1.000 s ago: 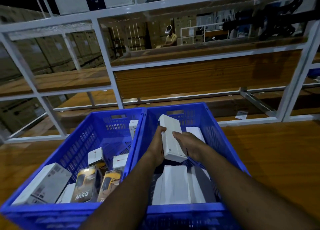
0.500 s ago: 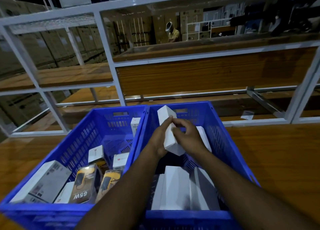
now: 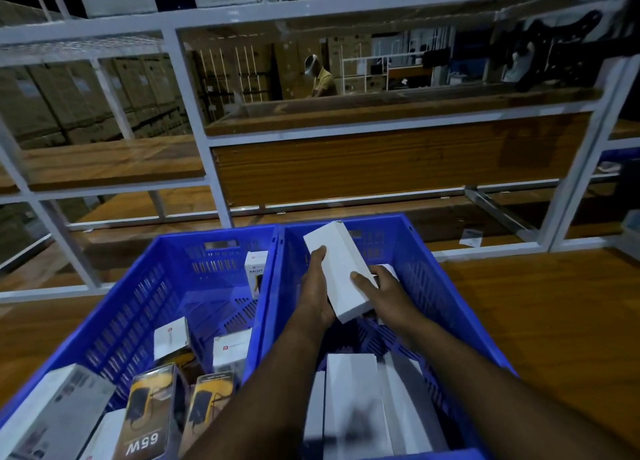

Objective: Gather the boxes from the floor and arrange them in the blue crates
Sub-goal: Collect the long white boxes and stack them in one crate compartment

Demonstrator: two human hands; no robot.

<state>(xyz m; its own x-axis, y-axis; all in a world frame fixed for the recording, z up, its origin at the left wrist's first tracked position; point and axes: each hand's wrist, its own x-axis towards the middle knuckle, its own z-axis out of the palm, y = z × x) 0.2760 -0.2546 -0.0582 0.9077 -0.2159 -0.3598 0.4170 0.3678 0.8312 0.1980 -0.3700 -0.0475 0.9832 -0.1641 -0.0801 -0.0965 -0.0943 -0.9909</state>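
White box: long plain white box (image 3: 341,270), held tilted above the right blue crate (image 3: 446,286), centre of frame, not yet set down.
Left hand: left hand (image 3: 317,286) wraps the box's left edge, thumb on top, fingers underneath.
Right hand: right hand (image 3: 379,286) grips the lower right edge, thumb pressed on the top face.
Right crate: more white boxes (image 3: 349,397) stand upright at its near end, bottom centre; open floor beyond them.
Left crate: left blue crate (image 3: 145,321) touches its neighbour, holding mixed cartons.
Risk: the tilted box could catch a crate wall or knock the standing row over if lowered carelessly.
Writing: "65W", seen upside down, on a yellow-and-black charger box (image 3: 152,411), lower left; "HALLEY" on a small white carton (image 3: 255,269).
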